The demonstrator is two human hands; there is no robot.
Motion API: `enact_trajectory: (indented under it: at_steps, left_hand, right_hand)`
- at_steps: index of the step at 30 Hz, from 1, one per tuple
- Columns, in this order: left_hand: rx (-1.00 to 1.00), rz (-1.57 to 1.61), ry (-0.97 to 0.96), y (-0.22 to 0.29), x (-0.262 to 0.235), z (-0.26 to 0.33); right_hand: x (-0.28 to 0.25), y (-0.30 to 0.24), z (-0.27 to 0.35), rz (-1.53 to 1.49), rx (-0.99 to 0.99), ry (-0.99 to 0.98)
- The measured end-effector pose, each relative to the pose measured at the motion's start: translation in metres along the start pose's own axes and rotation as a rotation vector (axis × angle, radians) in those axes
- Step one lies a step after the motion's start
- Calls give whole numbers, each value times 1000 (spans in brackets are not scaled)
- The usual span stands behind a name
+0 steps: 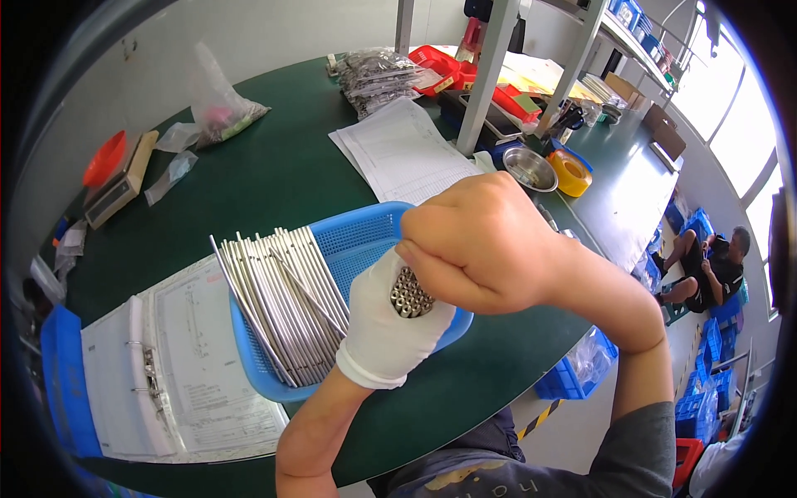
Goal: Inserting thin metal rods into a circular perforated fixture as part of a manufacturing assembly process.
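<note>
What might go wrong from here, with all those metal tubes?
The bundle might slip and scatter, since many tubes sit in the gloved left hand alone or nearly so.
The right hand is bare and close to the tube ends, so it might get scratched.
The loose tubes stick out past the basket; a knock might spill some.

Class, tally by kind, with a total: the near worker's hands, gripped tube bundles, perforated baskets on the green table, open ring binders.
Hands (white-gloved left hand, bare right hand): 2
Gripped bundle of silver metal tubes: 1
Blue perforated plastic basket: 1
Open ring binder with white pages: 1
Total: 5
</note>
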State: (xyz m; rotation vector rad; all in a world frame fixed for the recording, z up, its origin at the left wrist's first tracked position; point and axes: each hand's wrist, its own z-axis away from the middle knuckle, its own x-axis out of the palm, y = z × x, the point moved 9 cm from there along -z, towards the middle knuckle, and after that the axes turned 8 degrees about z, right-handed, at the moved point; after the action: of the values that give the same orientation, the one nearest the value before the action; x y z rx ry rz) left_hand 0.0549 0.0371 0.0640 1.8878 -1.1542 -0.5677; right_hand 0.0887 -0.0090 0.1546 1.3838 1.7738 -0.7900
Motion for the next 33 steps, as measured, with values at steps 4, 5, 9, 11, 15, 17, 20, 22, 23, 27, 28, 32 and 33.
enact_trajectory:
  at_steps: [4, 5, 9, 11, 15, 17, 20, 22, 23, 27, 28, 32, 33]
  left_hand:
    - [4, 40, 4, 1, 0, 1]
    - [4, 43, 7, 1, 0, 1]
    - [-44, 62, 18, -1, -1, 1]
    - [-12, 33, 12, 1, -1, 2]
    - [35, 10, 10, 7, 1, 0]
    - [-47, 85, 33, 1, 0, -1]
    - [-71, 98, 24, -5, -2, 1]
    - [-9, 29, 2, 2, -1, 1]
    - [-23, 48, 7, 1, 0, 0]
    - [-25, 32, 43, -1, 1, 0]
    - [-27, 31, 41, -1, 2, 0]
    - [-28, 84, 71, -4, -2, 0]
    - [14, 61, 60, -1, -2, 1]
  right_hand:
    - [-2, -4, -2, 125, -15, -49]
    - [-3, -4, -1, 137, -16, -35]
    - [-3, 0, -1, -1, 19, -6]
    - [-4, -5, -1, 62, -30, 19]
    - [-6, -6, 0, 55, -91, 45]
    - [-4, 0, -3, 16, -56, 33]
    - [-2, -3, -3, 33, -65, 59]
    - [-6, -10, -2, 84, -119, 96]
    - [-8, -9, -1, 72, -111, 96]
    - [-22, 3, -4, 41, -28, 170]
    - [-23, 4, -4, 40, -26, 171]
    - [-11, 6, 1, -40, -5, 67]
    - [-10, 6, 5, -42, 1, 75]
